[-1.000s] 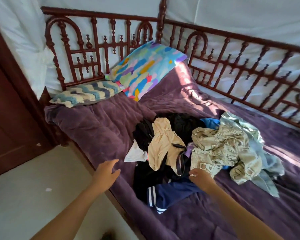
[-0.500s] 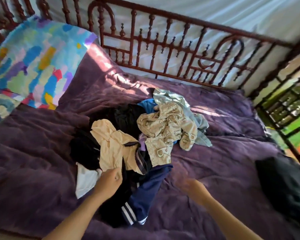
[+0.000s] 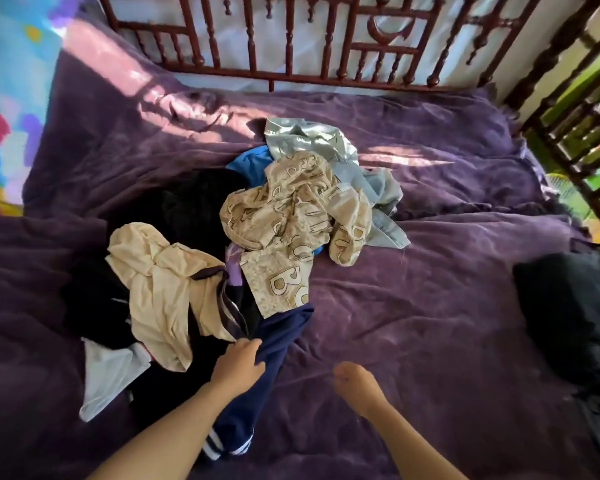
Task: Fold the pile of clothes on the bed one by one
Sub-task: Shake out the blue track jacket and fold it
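Note:
A pile of clothes lies in the middle of the purple bed cover [image 3: 413, 323]. It holds a cream shirt [image 3: 160, 292], a beige letter-print garment [image 3: 291, 216], a pale blue garment [image 3: 326, 140], black clothes [image 3: 194, 202], a white piece [image 3: 108, 375] and navy trousers with white stripes [image 3: 278, 344]. My left hand [image 3: 238, 363] is on the navy trousers at the pile's near edge, fingers curled into the fabric. To its right, my right hand [image 3: 355, 384] hovers over the bare cover with loosely curled fingers and holds nothing.
A dark red wooden bed rail [image 3: 291, 39] runs along the far side and the right end. A colourful pillow [image 3: 11, 98] lies at the far left. A dark bundle [image 3: 568, 317] sits at the right edge of the bed.
The view has swung right and closer to the pile. My left hand moved from the cream shirt's edge onto the navy trousers. My right hand drew back slightly toward me.

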The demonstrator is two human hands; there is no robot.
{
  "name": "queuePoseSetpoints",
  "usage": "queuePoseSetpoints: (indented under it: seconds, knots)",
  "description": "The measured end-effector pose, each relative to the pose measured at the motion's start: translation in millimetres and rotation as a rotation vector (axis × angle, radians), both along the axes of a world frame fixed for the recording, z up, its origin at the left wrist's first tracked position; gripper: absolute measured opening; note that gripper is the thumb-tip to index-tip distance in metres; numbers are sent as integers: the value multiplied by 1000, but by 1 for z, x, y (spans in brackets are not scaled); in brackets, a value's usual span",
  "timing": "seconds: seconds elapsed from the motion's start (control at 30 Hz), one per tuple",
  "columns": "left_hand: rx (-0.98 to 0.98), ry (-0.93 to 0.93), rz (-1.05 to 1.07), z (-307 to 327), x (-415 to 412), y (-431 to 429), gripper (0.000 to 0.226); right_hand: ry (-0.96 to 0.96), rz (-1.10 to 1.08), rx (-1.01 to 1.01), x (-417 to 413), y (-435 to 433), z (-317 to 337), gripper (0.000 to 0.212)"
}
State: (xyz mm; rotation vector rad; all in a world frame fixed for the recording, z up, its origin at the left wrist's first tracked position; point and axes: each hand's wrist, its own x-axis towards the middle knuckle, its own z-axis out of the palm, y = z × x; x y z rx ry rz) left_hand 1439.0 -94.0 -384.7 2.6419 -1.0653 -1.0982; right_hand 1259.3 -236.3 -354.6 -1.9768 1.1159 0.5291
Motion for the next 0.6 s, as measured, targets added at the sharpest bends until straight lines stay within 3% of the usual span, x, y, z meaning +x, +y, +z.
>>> queuePoseSetpoints:
  seconds: [0.07, 0.2, 0.37, 0.47, 0.6]
  knots:
    - [31, -30, 12, -12, 1, -6, 54, 16, -2, 25, 2, -7, -11, 10]
    - [70, -85, 16, -28, 0, -25, 63, -16, -17, 55, 6, -17, -27, 19]
    - [193, 12, 15, -38, -19, -45, 74, -7, -15, 83, 8, -18, -36, 26]
    - [203, -2, 38, -43, -35, -46, 64, -19, -23, 104, 8, -22, -37, 27]
    - [133, -18, 117, -40, -52, -39, 31, -31, -23, 88, 4, -31, -33, 32]
